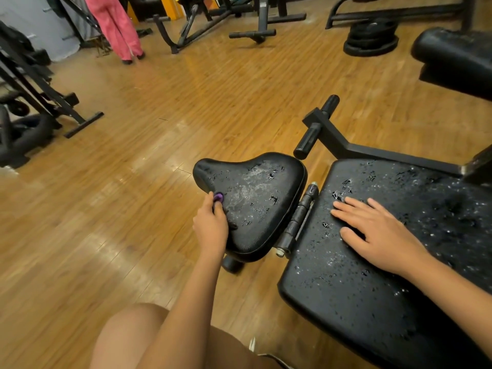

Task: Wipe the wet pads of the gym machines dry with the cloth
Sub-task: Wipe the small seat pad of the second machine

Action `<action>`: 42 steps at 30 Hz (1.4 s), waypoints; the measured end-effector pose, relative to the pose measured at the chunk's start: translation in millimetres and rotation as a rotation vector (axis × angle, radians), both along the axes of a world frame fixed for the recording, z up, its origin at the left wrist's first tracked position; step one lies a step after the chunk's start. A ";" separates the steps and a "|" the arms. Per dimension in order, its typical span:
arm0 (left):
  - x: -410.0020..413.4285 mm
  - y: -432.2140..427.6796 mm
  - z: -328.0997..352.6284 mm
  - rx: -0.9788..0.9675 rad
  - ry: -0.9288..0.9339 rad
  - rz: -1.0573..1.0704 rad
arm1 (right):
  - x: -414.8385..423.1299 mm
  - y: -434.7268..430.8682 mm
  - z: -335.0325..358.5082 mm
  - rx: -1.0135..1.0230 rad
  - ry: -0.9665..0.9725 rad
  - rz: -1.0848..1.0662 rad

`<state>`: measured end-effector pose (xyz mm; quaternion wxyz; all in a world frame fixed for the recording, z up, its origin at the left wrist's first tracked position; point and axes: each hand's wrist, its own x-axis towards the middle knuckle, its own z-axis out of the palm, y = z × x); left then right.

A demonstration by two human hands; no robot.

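A black seat pad (255,198) of a gym bench lies in the middle, beaded with water and smeared grey in its centre. My left hand (211,222) rests on its left edge, fingers closed around a small purple cloth (218,197) that shows only as a bunched tip. To the right, across a hinge (300,217), the long black back pad (359,288) is covered in droplets. My right hand (372,233) lies flat on it, palm down, fingers spread, holding nothing.
The bench's black frame with two handle stubs (316,126) runs behind the pads. Another black pad (452,54) sits at the far right. Weight plates (371,38) and machine frames (197,25) stand on the wooden floor. A person in pink trousers (117,25) stands far left.
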<state>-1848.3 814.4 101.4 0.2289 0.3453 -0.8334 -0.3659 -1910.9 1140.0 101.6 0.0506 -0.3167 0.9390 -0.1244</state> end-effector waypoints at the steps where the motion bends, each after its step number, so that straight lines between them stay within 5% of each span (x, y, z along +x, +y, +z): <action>1: 2.4 -2.3 -1.7 0.001 -0.009 -0.012 | -0.1 0.0 -0.1 0.001 0.001 0.001; 8: 21.5 -5.3 -2.0 0.123 0.093 -0.103 | 0.8 0.1 0.4 -0.013 0.007 0.003; 17: 43.3 24.0 -14.7 0.000 0.100 0.011 | 3.1 0.0 3.7 -0.011 -0.002 -0.001; 33: -86.6 -56.0 -1.7 0.005 0.052 0.155 | 1.4 -1.7 1.5 -0.014 0.004 -0.019; 42: -102.9 -85.9 12.8 0.040 0.096 0.031 | -0.4 -2.3 1.7 -0.024 -0.009 -0.033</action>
